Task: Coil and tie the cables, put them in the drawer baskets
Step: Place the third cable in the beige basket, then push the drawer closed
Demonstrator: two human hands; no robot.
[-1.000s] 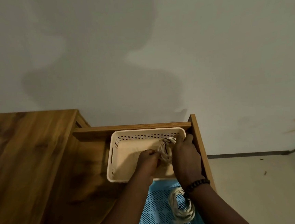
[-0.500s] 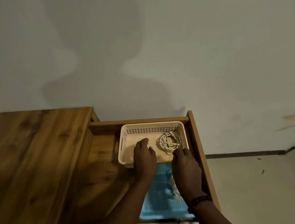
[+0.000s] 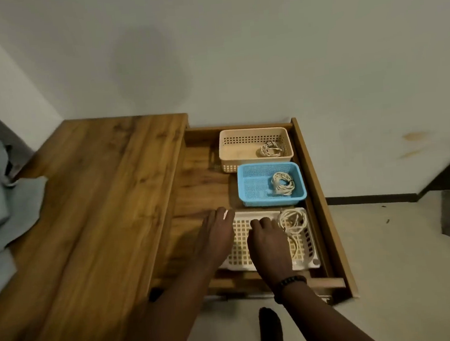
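The loose cable point(image 3: 294, 225) in the white basket point(image 3: 311, 255) should be regathered before tying; left hand point(image 3: 218, 232) flat, released; right hand point(image 3: 269, 244) seemingly curled, ungrasping.

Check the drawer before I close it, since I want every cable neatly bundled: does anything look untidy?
The cable in the white basket nearest the person, the white cable, lies in loose, sprawling loops, unlike the tight coils in the blue basket and the beige basket. Nothing has spilled outside a basket.

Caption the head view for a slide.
Open drawer holding beige, blue and white baskets, each with a coiled cable; both hands over the white one.
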